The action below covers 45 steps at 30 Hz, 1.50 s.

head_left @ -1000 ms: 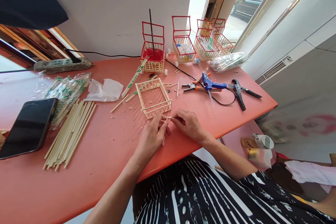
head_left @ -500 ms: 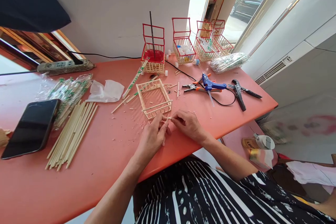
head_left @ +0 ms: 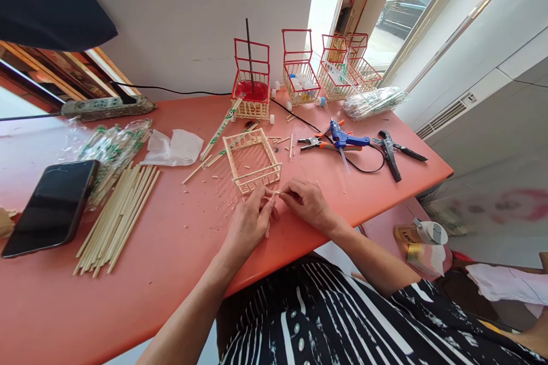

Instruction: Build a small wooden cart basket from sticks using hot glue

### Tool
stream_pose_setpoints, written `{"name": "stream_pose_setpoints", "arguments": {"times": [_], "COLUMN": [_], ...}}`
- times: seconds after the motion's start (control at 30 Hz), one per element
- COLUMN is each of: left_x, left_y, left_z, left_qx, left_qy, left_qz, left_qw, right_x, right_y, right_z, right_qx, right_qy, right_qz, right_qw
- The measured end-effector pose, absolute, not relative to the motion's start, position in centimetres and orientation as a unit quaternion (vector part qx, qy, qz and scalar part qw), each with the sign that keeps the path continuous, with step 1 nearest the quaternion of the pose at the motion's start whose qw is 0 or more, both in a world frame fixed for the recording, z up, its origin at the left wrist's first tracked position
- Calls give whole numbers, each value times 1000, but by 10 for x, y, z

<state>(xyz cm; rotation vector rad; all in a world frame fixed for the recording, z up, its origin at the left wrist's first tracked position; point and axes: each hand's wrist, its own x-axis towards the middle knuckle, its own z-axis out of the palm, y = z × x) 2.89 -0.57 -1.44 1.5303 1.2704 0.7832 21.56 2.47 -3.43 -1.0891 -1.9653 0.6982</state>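
Close to the table's front edge, my left hand [head_left: 252,218] and my right hand [head_left: 309,203] meet with fingertips pinched. Between them is a short, thin piece of wooden stick [head_left: 276,193]; fingers cover most of it. Just beyond my left fingers rests a small rectangular basket frame [head_left: 257,170] made of pale wooden sticks, with rails and short uprights. Off to the left lies a bundle of chopsticks [head_left: 116,221]. A blue hot glue gun [head_left: 346,138] lies right of the frame, on top of orange-handled pliers [head_left: 317,144].
Along the wall stand several finished stick carts with red rims, one cart [head_left: 252,88] holding a red tub. A phone [head_left: 52,208], wrapped chopsticks [head_left: 117,145], a plastic bag [head_left: 173,148], a power strip [head_left: 107,107] and black-handled cutters [head_left: 390,154] lie about. Wood scraps surround the frame.
Both hands keep the same pinch in the same place. The view has shifted very slightly; nothing on the table has visibly moved.
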Motion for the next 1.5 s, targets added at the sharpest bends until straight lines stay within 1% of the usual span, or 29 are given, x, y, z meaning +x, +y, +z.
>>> {"name": "stream_pose_setpoints", "arguments": {"times": [0.4,0.8,1.1,1.3,1.5], "left_x": [29,29,31,32,33], "left_y": [-7,-5,-7,-8,-9], "left_z": [-12,-9,-8,-10,-10], "left_qx": [623,624,629,621,617], "left_qy": [522,540,529,528,525], "left_qz": [321,320,331,332,337], "left_qw": [486,466,463,475,480], "right_x": [215,216,215,215,214], "right_y": [24,22,22,22,20], "right_z": [-34,-29,-32,-31,-28], "right_qx": [-421,-434,-443,-431,-424], "right_qy": [-770,-770,-767,-767,-770], "right_qz": [276,284,277,288,272], "right_qw": [391,371,372,379,391]}}
